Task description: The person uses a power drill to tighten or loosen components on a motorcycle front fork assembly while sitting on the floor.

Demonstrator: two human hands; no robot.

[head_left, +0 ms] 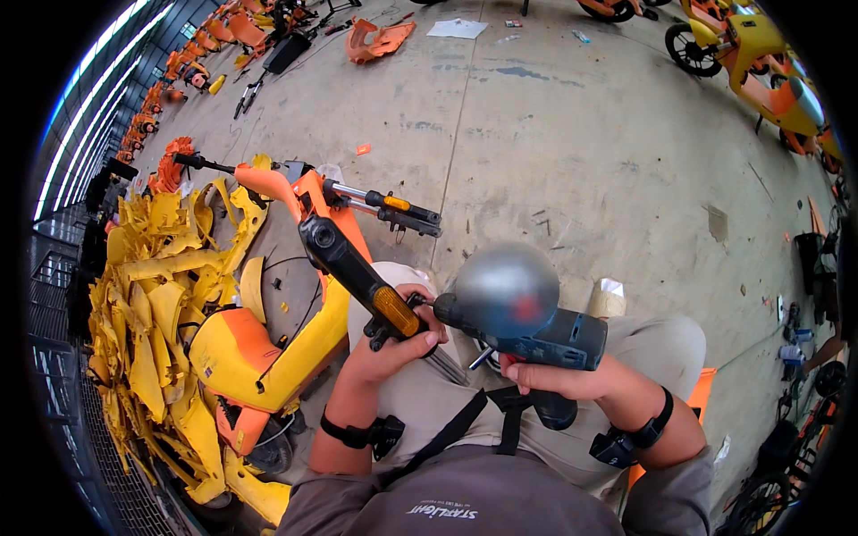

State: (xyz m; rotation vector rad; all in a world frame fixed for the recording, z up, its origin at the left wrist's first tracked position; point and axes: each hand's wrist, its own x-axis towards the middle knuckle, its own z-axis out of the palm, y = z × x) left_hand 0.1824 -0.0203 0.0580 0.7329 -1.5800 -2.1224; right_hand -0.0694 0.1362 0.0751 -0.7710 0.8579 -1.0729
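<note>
My left hand [398,348] is wrapped round the lower part of a black front fork [349,263] with an amber reflector on its side. Silver tubes of the fork run down over my lap. In my right hand [559,380] is a dark blue cordless drill [572,339], gripped by its handle. The drill points left, its nose close to the fork beside my left fingers; whether the tip touches a screw cannot be made out. A blurred grey round patch covers part of the drill. Left of the fork stands a partly stripped yellow and orange scooter [268,353].
A heap of broken yellow panels [161,313] lies to the left. Another fork [384,205] with an amber reflector is just beyond my hands. An orange panel [380,40] lies far ahead on the concrete floor [572,152]. Yellow scooters [769,80] stand at far right.
</note>
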